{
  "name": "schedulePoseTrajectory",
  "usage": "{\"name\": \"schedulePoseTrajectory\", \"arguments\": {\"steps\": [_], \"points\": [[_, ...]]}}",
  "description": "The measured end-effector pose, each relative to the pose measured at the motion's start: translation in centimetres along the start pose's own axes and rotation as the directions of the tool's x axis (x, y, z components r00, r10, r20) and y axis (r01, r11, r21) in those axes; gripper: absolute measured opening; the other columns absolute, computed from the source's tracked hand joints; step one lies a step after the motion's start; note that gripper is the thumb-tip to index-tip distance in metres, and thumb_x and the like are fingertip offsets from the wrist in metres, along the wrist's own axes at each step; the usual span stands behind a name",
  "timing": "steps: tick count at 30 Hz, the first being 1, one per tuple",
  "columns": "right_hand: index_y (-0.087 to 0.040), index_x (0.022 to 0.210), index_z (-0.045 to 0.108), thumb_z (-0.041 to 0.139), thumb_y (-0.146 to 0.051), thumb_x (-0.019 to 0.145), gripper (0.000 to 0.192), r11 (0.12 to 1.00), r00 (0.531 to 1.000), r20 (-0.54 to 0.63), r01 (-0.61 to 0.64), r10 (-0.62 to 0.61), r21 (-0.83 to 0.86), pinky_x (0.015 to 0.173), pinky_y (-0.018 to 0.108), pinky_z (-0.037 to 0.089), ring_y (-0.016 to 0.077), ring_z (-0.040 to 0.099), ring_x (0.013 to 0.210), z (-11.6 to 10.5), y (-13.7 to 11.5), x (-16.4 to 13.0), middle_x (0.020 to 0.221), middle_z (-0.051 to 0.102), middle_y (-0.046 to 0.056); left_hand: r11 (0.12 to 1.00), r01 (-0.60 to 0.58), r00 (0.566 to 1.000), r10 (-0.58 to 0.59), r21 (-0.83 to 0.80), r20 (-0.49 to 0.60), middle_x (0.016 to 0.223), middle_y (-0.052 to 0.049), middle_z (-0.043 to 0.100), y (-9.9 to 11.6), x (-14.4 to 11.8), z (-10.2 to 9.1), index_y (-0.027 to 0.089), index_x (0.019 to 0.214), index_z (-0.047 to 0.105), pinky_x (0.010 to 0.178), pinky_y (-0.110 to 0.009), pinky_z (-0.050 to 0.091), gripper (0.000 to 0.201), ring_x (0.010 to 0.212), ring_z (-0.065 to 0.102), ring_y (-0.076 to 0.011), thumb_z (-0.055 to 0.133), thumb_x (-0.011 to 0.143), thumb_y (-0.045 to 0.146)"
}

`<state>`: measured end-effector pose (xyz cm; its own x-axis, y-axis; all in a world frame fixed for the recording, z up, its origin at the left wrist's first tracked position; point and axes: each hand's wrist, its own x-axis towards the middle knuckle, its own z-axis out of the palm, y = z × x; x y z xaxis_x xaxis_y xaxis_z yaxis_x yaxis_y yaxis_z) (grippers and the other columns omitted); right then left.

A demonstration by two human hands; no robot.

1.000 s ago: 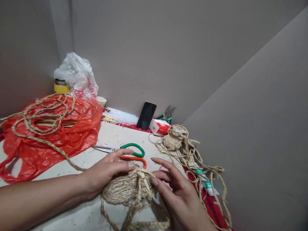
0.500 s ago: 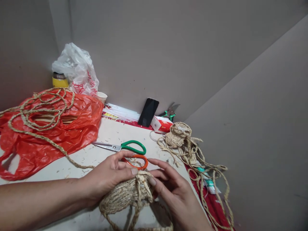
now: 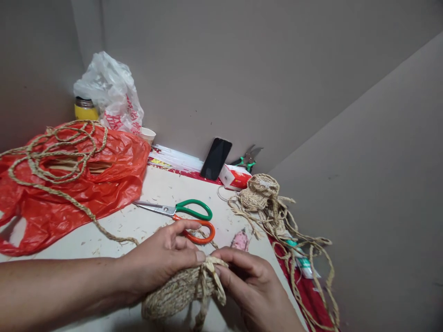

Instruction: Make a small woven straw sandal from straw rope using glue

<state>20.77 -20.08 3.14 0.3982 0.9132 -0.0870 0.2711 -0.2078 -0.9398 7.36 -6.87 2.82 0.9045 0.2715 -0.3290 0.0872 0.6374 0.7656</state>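
Near the table's front, a woven straw piece [image 3: 176,293], shaped like a slipper, is held between my two hands. My left hand [image 3: 166,256] is closed round its far left side, the thumb pressing by a knot of pale strands. At that knot, my right hand [image 3: 252,276] pinches a straw strand [image 3: 217,261] between thumb and forefinger. Loose strand ends and a braid hang down the near side. Just beyond my left fingers lie scissors [image 3: 195,210] with one green and one orange handle, partly covered by that hand. The underside of the piece is hidden.
A red plastic bag [image 3: 121,184] with coiled braided rope [image 3: 69,152] lies at left. Behind stand a yellow jar [image 3: 86,110], a white bag [image 3: 110,87] and a phone [image 3: 216,159]. Pruning shears [image 3: 247,159], a woven coil with cords [image 3: 259,193] and a pink object [image 3: 240,241] are right.
My right thumb and forefinger have closed together on a strand at the knot. The woven piece has shifted slightly down, and the pink object behind my right hand has come into view.
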Motion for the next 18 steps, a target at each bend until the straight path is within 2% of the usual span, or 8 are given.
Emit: {"name": "schedulePoseTrajectory", "arguments": {"steps": [6,9,14,18], "points": [[-0.019,0.071,0.069,0.063,-0.035,0.080,0.019,0.992,0.995,-0.004,0.097,-0.098,-0.083,0.052,0.018,0.044,0.0121,0.052,0.056,-0.1,-0.3,-0.1,0.061,0.062,-0.001,0.998,0.026,0.999,-0.024,-0.050,0.042,0.065,0.004,0.052,-0.1,-0.1,0.0,0.019,0.124,0.048,0.060,-0.021,0.034,0.058,0.059,0.047,-0.0083,0.069,0.070,0.016],[-0.019,0.070,0.068,0.062,-0.037,0.081,0.022,0.988,0.997,0.012,0.078,-0.077,-0.131,0.053,0.019,0.044,0.0128,0.053,0.057,-0.2,-0.9,-0.1,0.062,0.062,0.000,0.997,0.062,0.997,-0.061,-0.036,0.044,0.062,0.006,0.049,0.4,-0.2,-0.1,0.021,0.121,0.052,0.055,-0.019,0.029,0.053,0.055,0.041,-0.0066,0.064,0.070,0.014],[-0.019,0.071,0.068,0.061,-0.040,0.081,0.024,0.990,0.998,0.052,0.049,-0.042,-0.133,0.053,0.022,0.045,0.0150,0.053,0.059,-0.2,-1.3,-0.2,0.064,0.062,0.002,0.992,0.112,0.993,-0.113,-0.055,-0.014,0.077,0.000,0.056,0.8,-0.3,-0.2,0.019,0.116,0.056,0.062,-0.021,0.034,0.045,0.068,0.048,-0.0099,0.061,0.071,0.020],[-0.019,0.071,0.067,0.062,-0.040,0.079,0.023,0.996,0.999,0.043,-0.014,0.018,-0.085,0.052,0.022,0.044,0.0144,0.051,0.057,0.0,-1.2,-0.1,0.063,0.060,0.001,0.996,0.088,0.996,-0.088,0.025,-0.019,0.064,0.004,0.048,0.2,-0.3,-0.3,0.021,0.119,0.055,0.054,-0.020,0.026,0.049,0.057,0.040,-0.0085,0.062,0.070,0.020]]}}
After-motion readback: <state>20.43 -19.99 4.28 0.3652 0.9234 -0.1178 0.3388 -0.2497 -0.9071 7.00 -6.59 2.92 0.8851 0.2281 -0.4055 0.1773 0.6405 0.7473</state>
